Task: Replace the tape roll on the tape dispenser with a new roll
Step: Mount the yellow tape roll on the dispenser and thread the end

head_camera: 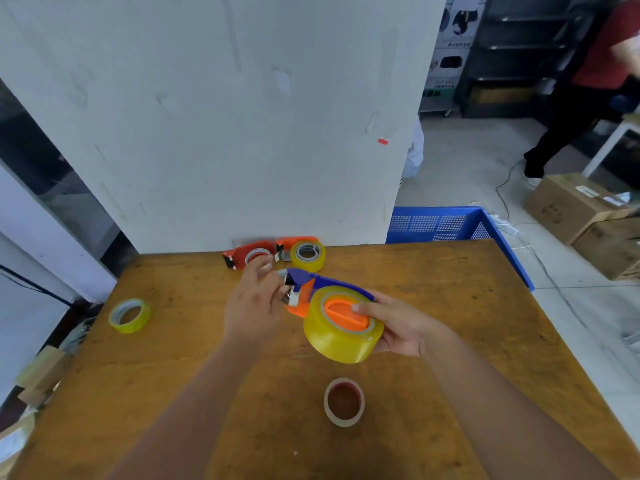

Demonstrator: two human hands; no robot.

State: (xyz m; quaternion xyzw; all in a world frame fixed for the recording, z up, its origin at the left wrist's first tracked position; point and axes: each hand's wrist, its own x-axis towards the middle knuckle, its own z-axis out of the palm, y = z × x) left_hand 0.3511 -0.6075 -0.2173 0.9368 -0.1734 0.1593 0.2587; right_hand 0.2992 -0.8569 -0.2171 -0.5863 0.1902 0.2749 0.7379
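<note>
A blue and orange tape dispenser (313, 284) is held above the wooden table (433, 323), with a full yellow tape roll (337, 339) seated on its orange hub. My right hand (403, 327) grips the roll and dispenser from the right, thumb on the hub. At the dispenser's cutter end, my left hand (252, 306) pinches with its fingertips, apparently on the tape's end. An empty cardboard core (344, 401) stands on the table just in front of me.
A thin yellow tape roll (130, 315) lies at the table's left. Two red dispensers (249, 256) and a yellow roll (307, 254) sit by the white wall. A blue crate (450, 223) stands behind the table's right corner. Cardboard boxes and a person are on the floor at right.
</note>
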